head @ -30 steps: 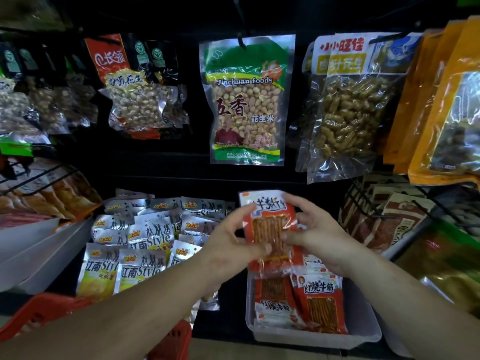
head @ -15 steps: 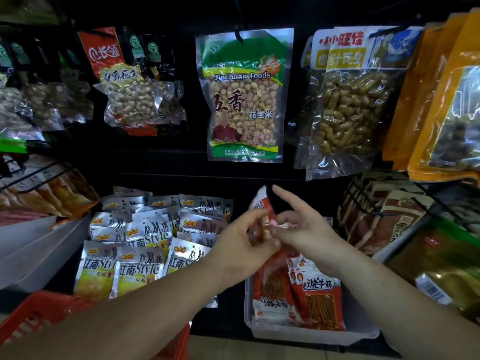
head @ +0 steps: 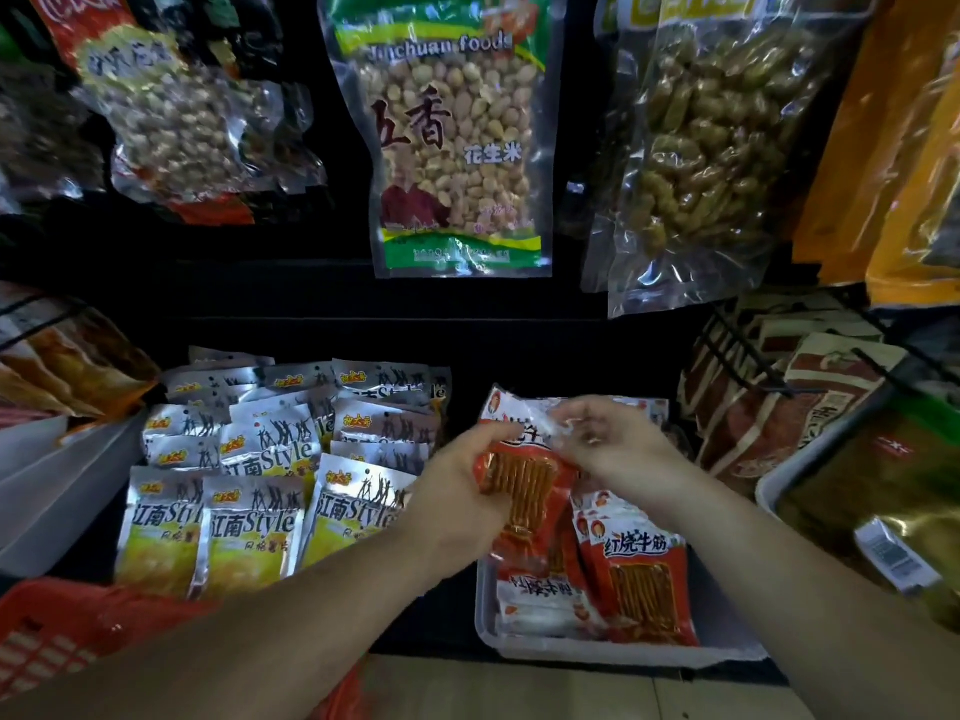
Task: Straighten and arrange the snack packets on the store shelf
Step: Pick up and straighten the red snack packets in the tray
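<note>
- The left hand (head: 465, 493) is gripping the red packet (head: 524, 478) of brown snack sticks by its left edge, fingers curled round it and thumb lying across the front.
- The right hand (head: 621, 446) is pinching the same packet at its clear top seal; this hand is blurred, so the exact lie of its fingers is hard to read.
- Both hands are sitting close together on that one packet, holding it upright just above the rear of the white tray (head: 628, 656).
- More red packets (head: 641, 576) are lying flat and overlapping inside the tray, one of them turned upside down at the front left.
- To the left of the tray, silver-and-yellow packets (head: 249, 527) are standing in overlapping rows on the shelf.
- Above, a green-topped peanut bag (head: 457, 148) is hanging from a hook, with a clear bag of peanuts in the shell (head: 711, 148) hanging to its right and orange bags (head: 893, 122) beyond that.
- A red basket (head: 62, 631) is showing at the lower left corner, beneath the left forearm.
</note>
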The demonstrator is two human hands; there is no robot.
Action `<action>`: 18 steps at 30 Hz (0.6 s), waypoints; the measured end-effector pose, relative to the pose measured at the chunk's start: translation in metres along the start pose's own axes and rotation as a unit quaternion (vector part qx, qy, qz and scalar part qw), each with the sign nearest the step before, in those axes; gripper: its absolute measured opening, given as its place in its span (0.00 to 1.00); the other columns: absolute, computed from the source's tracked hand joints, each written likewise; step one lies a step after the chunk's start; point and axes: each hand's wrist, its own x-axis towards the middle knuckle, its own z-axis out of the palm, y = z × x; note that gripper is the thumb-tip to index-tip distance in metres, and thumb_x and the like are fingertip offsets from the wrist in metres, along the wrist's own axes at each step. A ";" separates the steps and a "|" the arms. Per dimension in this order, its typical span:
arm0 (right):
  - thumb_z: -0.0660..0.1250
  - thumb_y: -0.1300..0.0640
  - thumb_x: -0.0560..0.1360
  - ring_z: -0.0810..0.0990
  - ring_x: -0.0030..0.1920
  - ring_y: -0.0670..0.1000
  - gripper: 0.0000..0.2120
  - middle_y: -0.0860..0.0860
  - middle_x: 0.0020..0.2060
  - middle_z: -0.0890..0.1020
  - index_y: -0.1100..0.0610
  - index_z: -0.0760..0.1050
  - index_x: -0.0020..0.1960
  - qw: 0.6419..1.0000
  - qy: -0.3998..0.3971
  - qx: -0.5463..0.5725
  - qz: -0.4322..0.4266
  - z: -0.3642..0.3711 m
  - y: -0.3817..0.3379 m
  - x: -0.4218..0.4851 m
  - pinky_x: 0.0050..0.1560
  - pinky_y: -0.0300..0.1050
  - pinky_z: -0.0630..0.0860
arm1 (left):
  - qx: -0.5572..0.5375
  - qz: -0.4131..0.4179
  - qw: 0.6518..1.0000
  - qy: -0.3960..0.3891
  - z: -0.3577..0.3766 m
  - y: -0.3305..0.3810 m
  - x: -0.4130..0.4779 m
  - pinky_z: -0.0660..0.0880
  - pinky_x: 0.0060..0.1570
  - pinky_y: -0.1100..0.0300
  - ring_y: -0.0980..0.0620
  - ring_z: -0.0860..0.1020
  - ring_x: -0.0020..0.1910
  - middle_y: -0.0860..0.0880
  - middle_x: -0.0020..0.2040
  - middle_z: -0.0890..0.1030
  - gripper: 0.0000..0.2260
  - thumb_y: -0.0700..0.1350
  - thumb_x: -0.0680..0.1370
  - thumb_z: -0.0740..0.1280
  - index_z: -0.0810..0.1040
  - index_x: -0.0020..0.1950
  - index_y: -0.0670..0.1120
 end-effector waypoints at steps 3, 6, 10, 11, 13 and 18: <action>0.70 0.60 0.81 0.82 0.41 0.57 0.07 0.56 0.43 0.81 0.50 0.78 0.47 0.997 0.058 -0.045 -0.035 -0.005 0.019 0.014 0.44 0.58 0.84 | 0.013 0.002 1.000 0.009 0.014 -0.018 0.006 0.80 0.39 0.68 0.57 0.84 0.43 0.47 0.59 0.81 0.17 0.32 0.79 0.69 0.79 0.63 0.50; 0.66 0.65 0.82 0.73 0.39 0.56 0.09 0.54 0.38 0.77 0.53 0.76 0.46 0.994 0.028 -0.093 -0.053 -0.003 0.032 0.025 0.46 0.55 0.75 | 0.025 0.004 0.997 0.072 0.022 -0.036 0.019 0.72 0.38 0.75 0.66 0.78 0.41 0.53 0.51 0.80 0.12 0.28 0.77 0.67 0.78 0.49 0.46; 0.62 0.68 0.82 0.66 0.32 0.46 0.08 0.50 0.36 0.73 0.57 0.73 0.49 0.994 -0.012 -0.101 -0.026 0.011 0.051 0.034 0.34 0.41 0.66 | -0.012 -0.017 0.996 0.092 0.030 -0.048 0.040 0.71 0.37 0.52 0.61 0.75 0.34 0.51 0.43 0.79 0.17 0.25 0.75 0.65 0.74 0.47 0.49; 0.63 0.68 0.81 0.68 0.29 0.44 0.10 0.51 0.36 0.75 0.54 0.74 0.48 0.992 -0.032 -0.122 -0.024 0.014 0.057 0.037 0.33 0.42 0.67 | -0.010 -0.024 0.996 0.085 0.031 -0.048 0.041 0.74 0.39 0.49 0.57 0.78 0.38 0.52 0.45 0.81 0.17 0.27 0.76 0.65 0.74 0.50 0.49; 0.66 0.66 0.80 0.73 0.30 0.45 0.14 0.50 0.36 0.78 0.48 0.75 0.44 0.982 -0.074 -0.173 0.006 0.019 0.067 0.043 0.32 0.46 0.71 | -0.001 -0.040 0.997 0.067 0.030 -0.052 0.041 0.79 0.46 0.44 0.54 0.81 0.45 0.54 0.49 0.82 0.18 0.29 0.76 0.67 0.74 0.53 0.52; 0.70 0.62 0.76 0.81 0.49 0.51 0.10 0.48 0.48 0.82 0.46 0.78 0.43 0.928 -0.177 -0.321 0.070 0.019 0.068 0.049 0.49 0.52 0.82 | 0.015 -0.066 0.993 0.092 0.018 -0.061 0.044 0.79 0.57 0.48 0.57 0.77 0.52 0.57 0.54 0.78 0.16 0.38 0.75 0.73 0.74 0.54 0.57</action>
